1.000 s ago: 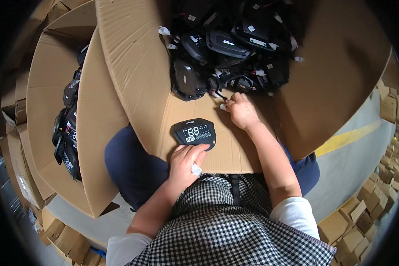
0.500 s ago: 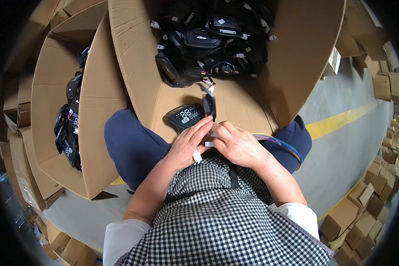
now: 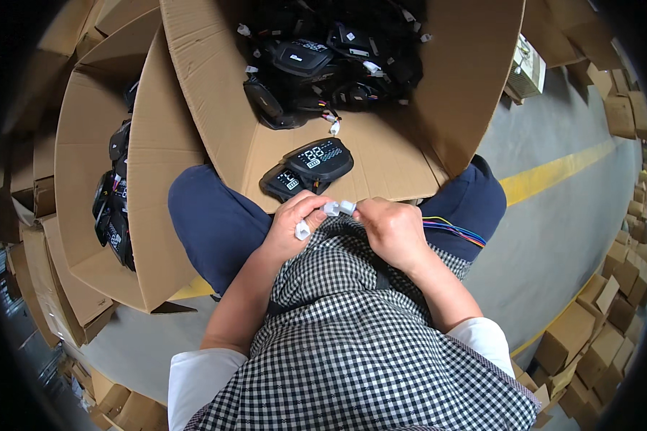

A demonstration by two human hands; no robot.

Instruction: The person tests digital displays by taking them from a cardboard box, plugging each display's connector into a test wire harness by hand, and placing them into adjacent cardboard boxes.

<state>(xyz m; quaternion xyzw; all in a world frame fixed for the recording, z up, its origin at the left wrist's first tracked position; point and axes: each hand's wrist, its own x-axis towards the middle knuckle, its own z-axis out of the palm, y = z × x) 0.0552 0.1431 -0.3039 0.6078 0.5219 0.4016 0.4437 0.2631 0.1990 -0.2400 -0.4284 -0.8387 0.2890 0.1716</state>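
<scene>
Two hands meet just above the person's lap in the head view, each grip pinching a small white plastic connector. The left hand has its fingers curled around one white connector at thumb and forefinger, and a second white plug sticks out lower down by the palm. The right hand pinches the matching white connector, so the two pieces sit touching or almost touching between the hands; whether they are pushed together cannot be told. A bundle of coloured wires runs out from behind the right hand across the dark blue trouser leg. Just beyond the hands, on the lowered flap of a large cardboard box, lie two black display units with lit-looking screens, one partly overlapping the other. Deeper in the same box sits a heap of similar black units with white-tipped cables. To the person's left stands a second open carton with more black units stacked along its wall. More cardboard boxes rest on the grey floor, which carries a yellow line.
</scene>
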